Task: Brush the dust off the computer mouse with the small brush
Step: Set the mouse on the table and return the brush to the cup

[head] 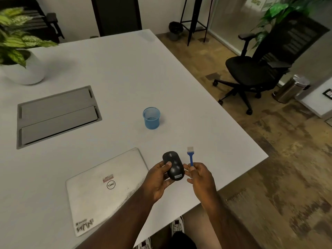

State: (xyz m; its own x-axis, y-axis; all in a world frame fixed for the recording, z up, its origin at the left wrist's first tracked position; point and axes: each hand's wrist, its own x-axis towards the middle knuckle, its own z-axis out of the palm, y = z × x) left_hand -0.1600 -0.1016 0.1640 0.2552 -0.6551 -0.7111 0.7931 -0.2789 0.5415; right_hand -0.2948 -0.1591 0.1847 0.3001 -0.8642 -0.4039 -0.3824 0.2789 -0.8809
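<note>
The left hand (159, 178) grips the black computer mouse (173, 165) from its left side, thumb curled over the top, lifting it above the near right part of the white table (125, 72), close to the right edge — held up, probably, so the top faces the person and dust can fall away. The right hand (199, 177) pinches the handle of the small blue brush (191, 157), bristles pointing away and upright, just beside the mouse but not touching it. Brushing looks about to begin. A closed laptop (100, 187) lies by the near edge, and 1 blue mesh cup (151, 118) stands farther in — both apart from the work.
</note>
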